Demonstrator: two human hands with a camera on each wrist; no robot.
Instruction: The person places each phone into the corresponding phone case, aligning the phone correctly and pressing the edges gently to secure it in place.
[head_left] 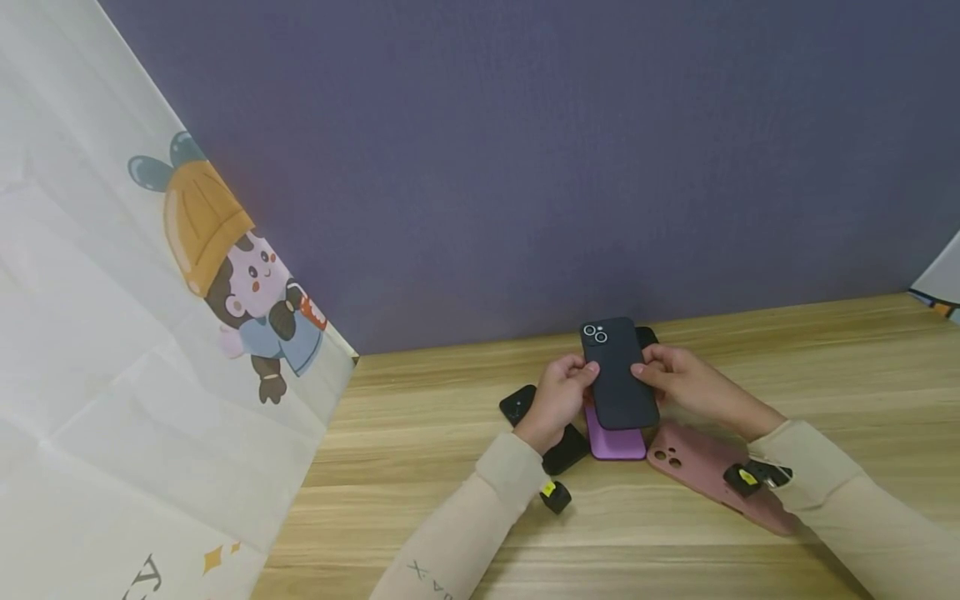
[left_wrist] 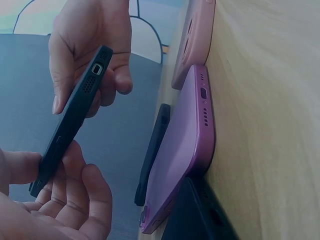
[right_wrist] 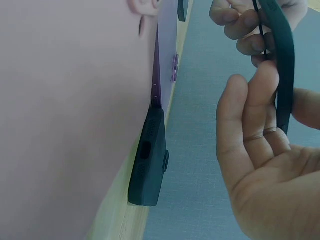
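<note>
At frame centre, the left hand (head_left: pixel 558 393) and right hand (head_left: pixel 675 377) together grip a dark phone (head_left: pixel 618 372) above a purple phone (head_left: pixel 615 443) on the surface (head_left: pixel 420 467).

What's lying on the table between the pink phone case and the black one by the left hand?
The purple case lies flat there, partly under the held dark phone, seen in the head view.

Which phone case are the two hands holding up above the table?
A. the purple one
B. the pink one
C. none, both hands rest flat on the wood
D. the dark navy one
D. The left hand and right hand grip the dark navy case by its sides, while the purple case and the pink case lie on the table below it.
</note>
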